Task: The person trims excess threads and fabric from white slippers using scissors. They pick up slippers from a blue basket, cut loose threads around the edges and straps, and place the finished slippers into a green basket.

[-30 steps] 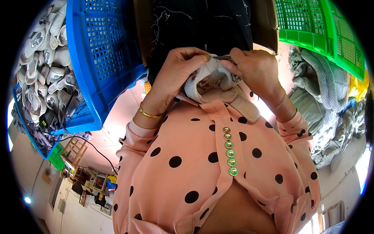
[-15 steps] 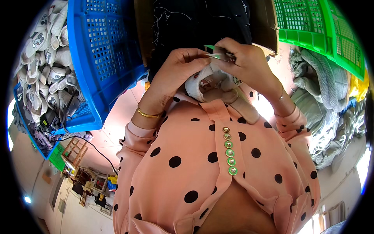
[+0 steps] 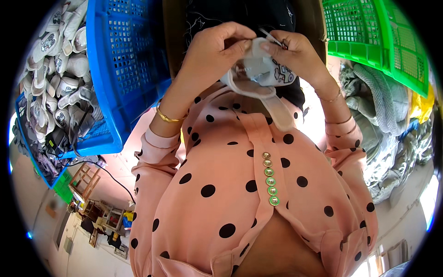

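Observation:
In front of my chest hangs a white shoe upper (image 3: 279,77) with a dark line print on its side; its pale beige tongue (image 3: 282,114) dangles toward me. My left hand (image 3: 214,51) is closed, thumb and finger pinching the upper's far edge. My right hand (image 3: 299,56) also grips that edge with the thumb, while its curled fingers hold a small metal tool, which looks like thread snips (image 3: 271,37). The narrow blade points up and left, close to the left fingertips. The fingers hide most of the tool's handle.
Left of me, a blue plastic crate (image 3: 102,83) stands by a heap of white shoe uppers (image 3: 67,78). A green crate (image 3: 369,57) is at the far right, above grey fabric pieces (image 3: 383,101). Loose threads lie on my dark-clad lap (image 3: 212,14).
Both hands have lifted away from my body with the shoe upper, which has turned to show more of its printed side. The snips have swung so that only a thin blade shows.

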A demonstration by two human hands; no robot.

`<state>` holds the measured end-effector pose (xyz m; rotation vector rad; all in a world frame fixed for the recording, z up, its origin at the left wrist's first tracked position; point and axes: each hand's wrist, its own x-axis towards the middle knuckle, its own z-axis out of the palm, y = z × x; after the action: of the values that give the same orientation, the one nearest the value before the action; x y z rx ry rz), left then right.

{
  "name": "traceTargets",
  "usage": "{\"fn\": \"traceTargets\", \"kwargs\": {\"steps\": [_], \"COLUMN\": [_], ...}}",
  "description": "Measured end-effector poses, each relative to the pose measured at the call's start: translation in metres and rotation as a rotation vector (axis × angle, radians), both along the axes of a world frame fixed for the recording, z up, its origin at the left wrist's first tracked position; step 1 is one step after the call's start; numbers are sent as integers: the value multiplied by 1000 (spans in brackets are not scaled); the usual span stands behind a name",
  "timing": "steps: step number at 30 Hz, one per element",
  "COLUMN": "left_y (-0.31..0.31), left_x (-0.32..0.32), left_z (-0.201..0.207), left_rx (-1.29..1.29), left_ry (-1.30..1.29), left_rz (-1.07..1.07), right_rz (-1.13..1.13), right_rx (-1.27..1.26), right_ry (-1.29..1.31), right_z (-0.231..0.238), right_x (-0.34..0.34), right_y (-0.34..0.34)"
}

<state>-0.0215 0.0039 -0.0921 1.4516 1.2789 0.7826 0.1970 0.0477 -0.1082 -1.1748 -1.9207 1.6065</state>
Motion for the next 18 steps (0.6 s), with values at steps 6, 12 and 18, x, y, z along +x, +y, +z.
{"fn": "traceTargets", "kwargs": {"steps": [6, 12, 18], "left_y": [-25, -46, -42], "left_x": [5, 7, 21], "left_z": [6, -17, -39], "left_rx": [567, 281, 265], "left_ry": [522, 581, 554], "left_rz": [139, 82, 125], "right_rz": [-267, -459, -513], "right_rx": [-348, -581, -468], "right_ry": [280, 371, 322], "right_z": [-19, -30, -39], "right_x": [2, -13, -14], "right_y": [-10, -49, -58]}}
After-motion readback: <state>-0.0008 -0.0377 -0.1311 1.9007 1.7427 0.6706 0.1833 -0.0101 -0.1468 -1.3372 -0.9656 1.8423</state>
